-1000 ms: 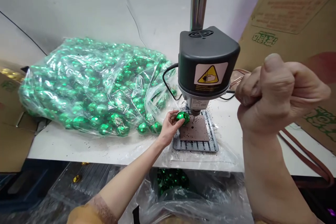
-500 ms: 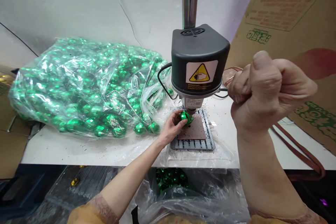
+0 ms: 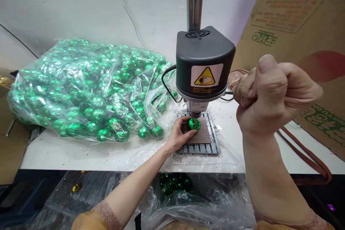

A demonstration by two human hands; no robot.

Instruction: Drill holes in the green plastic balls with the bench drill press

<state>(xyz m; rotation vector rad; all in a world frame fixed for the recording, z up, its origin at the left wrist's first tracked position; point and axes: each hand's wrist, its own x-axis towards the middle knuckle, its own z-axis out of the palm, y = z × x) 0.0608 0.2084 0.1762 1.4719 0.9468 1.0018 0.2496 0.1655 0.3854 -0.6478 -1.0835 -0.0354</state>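
Note:
Between the thumb and fingers of my left hand [image 3: 180,134] is a shiny green faceted ball [image 3: 194,124]. It sits on the brown pad [image 3: 203,136] over the slotted metal base [image 3: 215,147], right beneath the chuck of a black bench drill press [image 3: 205,57]. Whether the drill touches the ball is hard to see. My right hand [image 3: 265,93] is raised to the right of the drill head, closed in a fist; anything inside it is hidden by the fingers.
A big clear bag [image 3: 88,93] full of green balls lies left on the white table [image 3: 67,154]. Below the table edge, more green balls [image 3: 176,183] lie amid plastic. A cardboard box [image 3: 293,39] stands at right, near a brown strap [image 3: 307,154]. Dark shavings surround the base.
My left hand has shifted slightly right and toward me with the ball, which now shows a different side. My right fist stays almost where it was.

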